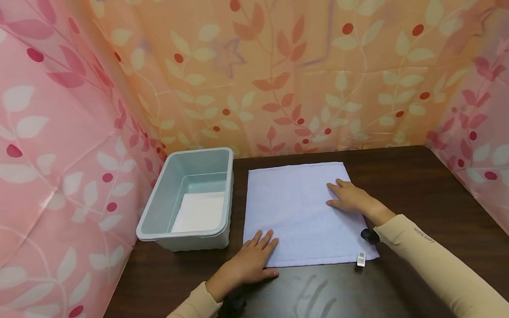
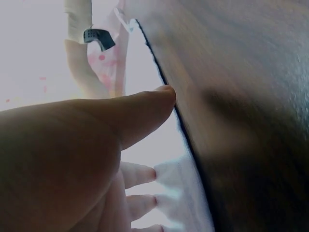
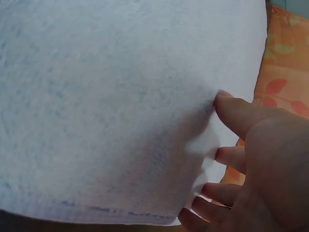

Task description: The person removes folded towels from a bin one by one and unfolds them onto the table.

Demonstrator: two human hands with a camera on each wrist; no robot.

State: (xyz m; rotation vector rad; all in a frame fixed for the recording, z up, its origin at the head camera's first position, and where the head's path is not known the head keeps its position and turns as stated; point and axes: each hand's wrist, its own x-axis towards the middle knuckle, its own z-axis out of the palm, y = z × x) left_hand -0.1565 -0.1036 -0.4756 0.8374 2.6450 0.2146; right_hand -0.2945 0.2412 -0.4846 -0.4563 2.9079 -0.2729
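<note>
L hand (image 1: 252,262) + R hand (image 1: 350,196) seen w/ fingers spread, nothing gripped, in head view; cloth (image 1: 297,214) laid flat on table (image 1: 409,190), R of bin (image 1: 198,242). L wrist: cloth edge seen by thumb (image 2: 149,108). R wrist: fingertips (image 3: 212,190) seen at cloth. Prob. being smoothed; edge pinch likely needed next.

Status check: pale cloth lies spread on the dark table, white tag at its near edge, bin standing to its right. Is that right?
Not quite: the bin stands to the left of the cloth, as the head view shows. The dark table and white tag are as you said.
</note>
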